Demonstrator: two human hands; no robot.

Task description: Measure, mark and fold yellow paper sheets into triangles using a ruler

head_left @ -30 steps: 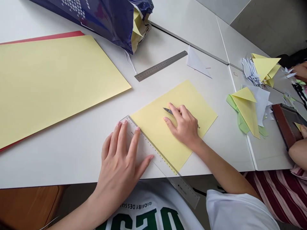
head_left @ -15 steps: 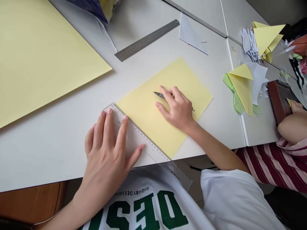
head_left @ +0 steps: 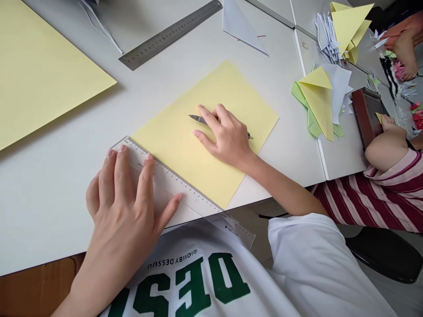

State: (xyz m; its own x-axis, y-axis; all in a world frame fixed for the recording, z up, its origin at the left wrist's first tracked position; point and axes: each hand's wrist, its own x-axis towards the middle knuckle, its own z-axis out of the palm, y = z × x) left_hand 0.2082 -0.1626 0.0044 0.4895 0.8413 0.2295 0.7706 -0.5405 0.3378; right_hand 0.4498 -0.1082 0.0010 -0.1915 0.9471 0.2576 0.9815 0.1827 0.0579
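Note:
My left hand (head_left: 120, 198) lies flat with spread fingers on a clear plastic ruler (head_left: 178, 185), pressing it along the lower left edge of a pale yellow paper sheet (head_left: 172, 149). My right hand (head_left: 224, 132) rests on that sheet and grips a slim pen-shaped tool (head_left: 194, 118) with a pointed metal tip. The tip touches the paper or sits very close to it. A larger pale yellow sheet (head_left: 42, 75) lies to the far left, apart from both hands.
A steel ruler (head_left: 168, 37) and a white paper triangle (head_left: 239, 28) lie beyond the sheet. Folded yellow, green and white papers (head_left: 317, 97) are heaped to the right. A co-worker's forearm (head_left: 386, 147) rests beside a dark brown box (head_left: 365, 116).
The whole view has shifted up and left as my head moved. Both hands, the ruler and the sheet keep the same relation. More of the co-worker's arm now shows.

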